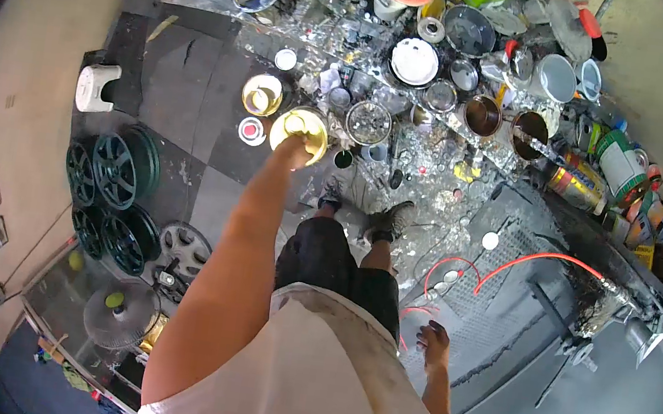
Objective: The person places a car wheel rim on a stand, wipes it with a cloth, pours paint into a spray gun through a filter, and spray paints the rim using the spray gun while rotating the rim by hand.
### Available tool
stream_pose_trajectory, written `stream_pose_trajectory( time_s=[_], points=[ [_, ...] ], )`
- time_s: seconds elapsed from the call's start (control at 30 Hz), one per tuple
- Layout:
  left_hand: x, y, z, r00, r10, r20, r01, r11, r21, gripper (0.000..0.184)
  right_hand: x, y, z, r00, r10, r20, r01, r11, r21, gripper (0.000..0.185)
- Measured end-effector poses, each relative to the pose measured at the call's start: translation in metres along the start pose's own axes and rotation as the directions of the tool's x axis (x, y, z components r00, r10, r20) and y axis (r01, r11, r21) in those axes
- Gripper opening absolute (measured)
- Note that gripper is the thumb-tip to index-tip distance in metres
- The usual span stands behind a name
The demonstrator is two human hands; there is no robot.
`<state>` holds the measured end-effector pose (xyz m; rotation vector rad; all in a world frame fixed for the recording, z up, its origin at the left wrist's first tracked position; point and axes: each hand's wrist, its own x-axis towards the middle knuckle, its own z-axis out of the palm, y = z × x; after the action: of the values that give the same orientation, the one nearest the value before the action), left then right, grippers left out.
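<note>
My left arm stretches forward, and my left hand [297, 149] is at the near rim of a round gold-coloured tin can [276, 134]. The fingers seem to grip the rim, with their tips partly lost against the shiny inside. Just beyond it stands another gold tin [250, 92] with a pale round thing in it, and a small white-rimmed can with a red centre [252, 130] is to the left. Down at my right side, my right hand [434, 345] hangs with loosely bent fingers apart, holding nothing, near a red air hose [458, 261].
A paint-spattered bench [304, 32] carries several pots and tins. Two brown-stained cans [482, 115] are at its right, beside a heap of used cans [622, 166]. Dark green wheel rims [114, 170], a white stool [97, 88] and a fan [120, 317] are on the left. A spray gun [639, 335] hangs right.
</note>
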<state>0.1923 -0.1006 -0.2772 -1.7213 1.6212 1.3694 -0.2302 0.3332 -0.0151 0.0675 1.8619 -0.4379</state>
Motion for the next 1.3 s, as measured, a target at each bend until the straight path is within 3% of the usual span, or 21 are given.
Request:
stream_pose_trajectory(
  time_s=[0.03,0.17,0.2,0.23,0.27,0.33,0.47,0.57,0.6,0.67,0.73,0.77,0.87,0.9,0.97,1.0,1.07,1.1,1.17,1.27,1.3],
  points=[
    [0.006,-0.015,-0.002,0.999,0.010,-0.034,-0.007,0.997,0.075,0.049,-0.004,0.001,-0.001,0.999,0.035,-0.014,-0.034,0.999,0.040,0.047],
    [0.008,-0.019,-0.009,0.984,-0.058,-0.168,0.062,0.998,0.017,0.055,-0.002,0.008,-0.003,0.994,0.108,-0.027,-0.108,0.994,0.004,0.044],
    [0.024,-0.037,0.002,0.984,-0.012,-0.175,0.024,0.997,0.067,0.054,0.002,0.009,0.001,0.994,0.106,-0.006,-0.106,0.994,0.010,0.042],
    [0.020,-0.035,0.007,0.942,0.135,-0.308,-0.098,0.986,0.134,0.052,0.006,0.009,0.005,0.995,0.103,0.015,-0.103,0.995,0.016,0.040],
    [0.015,-0.024,0.003,0.957,0.034,-0.288,-0.011,0.997,0.081,0.048,0.009,0.005,0.011,0.994,0.106,0.027,-0.106,0.994,0.010,0.040],
    [0.027,-0.027,0.020,0.903,0.016,-0.429,-0.001,0.999,0.036,0.041,0.022,-0.009,0.022,0.992,0.017,0.123,-0.005,0.995,-0.096,0.042],
    [0.020,-0.015,0.002,0.849,-0.090,-0.520,0.008,0.988,-0.157,0.031,0.048,-0.046,0.051,0.978,-0.071,0.194,0.096,0.988,-0.121,0.046],
    [0.038,-0.023,-0.023,0.565,-0.015,-0.825,-0.110,0.989,-0.094,0.025,0.068,-0.075,0.070,0.978,-0.030,0.207,0.056,0.991,-0.123,0.046],
    [0.058,-0.034,-0.042,0.661,-0.115,-0.741,-0.088,0.969,-0.229,0.026,0.080,-0.075,0.074,0.978,-0.021,0.209,0.046,0.993,-0.113,0.046],
    [0.091,-0.054,-0.069,0.685,-0.065,-0.726,-0.059,0.988,-0.143,0.029,0.108,-0.072,0.080,0.977,0.012,0.211,-0.005,0.999,-0.034,0.052],
    [0.135,-0.074,-0.088,0.842,-0.054,-0.537,0.088,0.995,0.037,0.039,0.132,-0.056,0.087,0.983,0.044,0.178,-0.045,0.999,0.005,0.050],
    [0.157,-0.087,-0.092,0.882,0.041,-0.470,0.060,0.979,0.197,0.045,0.144,-0.045,0.092,0.985,0.086,0.150,-0.091,0.996,0.023,0.049],
    [0.245,-0.142,-0.076,0.915,0.038,-0.401,0.055,0.974,0.218,0.039,0.172,0.021,0.093,0.987,0.135,0.081,-0.144,0.984,0.109,0.043],
    [0.265,-0.162,-0.071,0.946,0.054,-0.319,-0.058,0.998,-0.001,0.039,0.175,0.046,0.091,0.981,0.165,0.106,-0.171,0.984,0.053,0.042],
    [0.318,-0.155,-0.077,0.972,-0.231,0.042,0.234,0.968,-0.087,0.053,0.167,0.065,0.098,0.968,0.228,0.109,-0.235,0.971,0.053,0.035],
    [0.317,-0.156,-0.075,0.957,-0.286,0.050,0.289,0.954,-0.079,0.055,0.166,0.071,0.103,0.966,0.238,0.099,-0.244,0.968,0.059,0.035],
    [0.289,-0.144,-0.069,0.939,-0.326,-0.107,0.321,0.945,-0.060,0.059,0.163,0.085,0.110,0.996,0.085,0.016,-0.077,0.957,-0.280,0.030],
    [0.272,-0.135,-0.069,0.926,-0.330,-0.182,0.322,0.944,-0.072,0.061,0.163,0.087,0.111,0.996,0.090,0.004,-0.084,0.941,-0.328,0.029],
    [0.259,-0.129,-0.073,0.910,-0.321,-0.262,0.309,0.947,-0.087,0.065,0.158,0.059,0.128,0.998,0.063,-0.002,-0.060,0.933,-0.355,0.030],
    [0.297,-0.201,-0.087,0.934,-0.270,-0.234,0.222,0.952,-0.213,0.066,0.163,0.057,0.137,1.000,-0.007,0.005,0.008,0.934,-0.357,0.036],
    [0.281,-0.182,-0.088,0.899,-0.358,-0.253,0.289,0.918,-0.272,0.065,0.167,0.062,0.138,0.999,-0.039,0.016,0.042,0.941,-0.337,0.041]
  ],
)
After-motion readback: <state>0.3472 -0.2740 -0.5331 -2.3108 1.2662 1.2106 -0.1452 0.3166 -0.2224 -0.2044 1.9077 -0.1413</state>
